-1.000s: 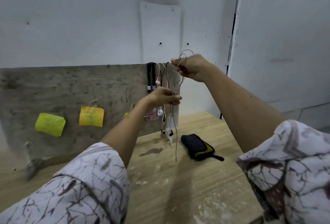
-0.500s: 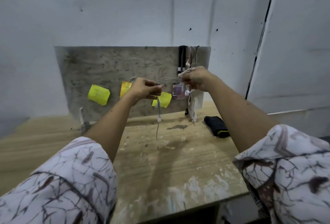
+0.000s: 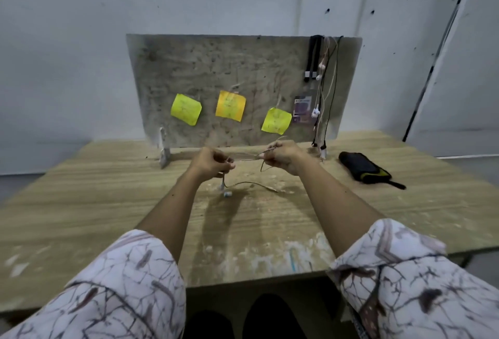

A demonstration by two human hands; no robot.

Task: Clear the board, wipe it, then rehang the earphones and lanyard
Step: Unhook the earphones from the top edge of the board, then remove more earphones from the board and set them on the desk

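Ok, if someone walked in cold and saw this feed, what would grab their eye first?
Probably the two hands at the centre: the left hand and right hand hold a thin earphone cable stretched between them over the wooden table, its loose end trailing down onto the table. Next, three bright sticky notes on the grey board behind, with a black lanyard and more earphones hanging at its right edge.

Three sticky notes [image 3: 186, 109], one board [image 3: 216, 68], one pouch [image 3: 363, 167], two hands [image 3: 213, 161].
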